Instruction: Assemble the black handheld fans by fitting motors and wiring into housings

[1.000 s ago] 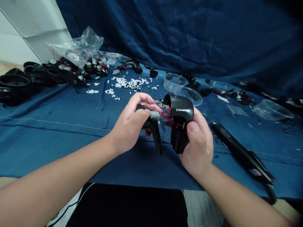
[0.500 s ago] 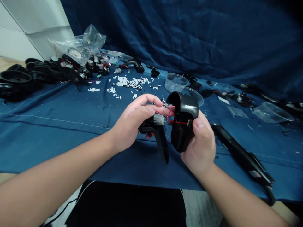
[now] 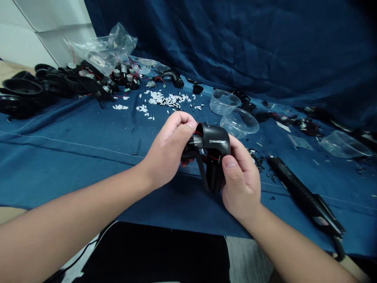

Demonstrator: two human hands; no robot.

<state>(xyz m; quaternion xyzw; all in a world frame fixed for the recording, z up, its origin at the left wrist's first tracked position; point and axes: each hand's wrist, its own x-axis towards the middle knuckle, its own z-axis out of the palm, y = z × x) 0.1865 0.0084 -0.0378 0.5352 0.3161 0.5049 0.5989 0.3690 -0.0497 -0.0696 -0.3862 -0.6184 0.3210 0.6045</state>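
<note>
My left grip (image 3: 169, 149) is clenched on a black plastic handle (image 3: 203, 177) with a small silver motor (image 3: 198, 142), and my right grip (image 3: 241, 181) grasps a black plastic shell (image 3: 216, 143) against it, red wires (image 3: 213, 156) between. They sit at twelve o'clock above the blue-covered tabletop (image 3: 73, 169), clear plastic bowls (image 3: 239, 122) near one o'clock.

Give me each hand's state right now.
Left hand: closed, holding a black plastic part with a silver motor.
Right hand: closed, holding a black plastic housing.

left hand (image 3: 167, 149) can pass over blue cloth (image 3: 73, 157); plastic cups (image 3: 238, 122) block ahead
</note>
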